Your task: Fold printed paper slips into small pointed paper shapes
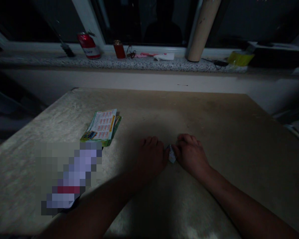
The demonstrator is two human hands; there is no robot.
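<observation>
"Between the two hands, what item is located?"

"A small piece of paper (172, 156). Whether it rests on the tabletop (209, 122) or just above it cannot be determined."

"Specify the state of the hands."

"Left hand (151, 154) and right hand (191, 153) are close together, fingers curled, both apparently clamped on the piece, one thumb at each side edge. The fingertips underneath are hidden."

"Specify orientation."

"The long axis runs crosswise to the line joining the hands, its far end leaning slightly toward the left hand. Neither hand is nearer; both touch it."

"Describe appearance."

"Pale grey-white, apparently folded, tapering at the end nearest the body. Surface detail is lost in shadow. A stack of leaflets (102, 125) lies left of the left hand, well apart."
</observation>
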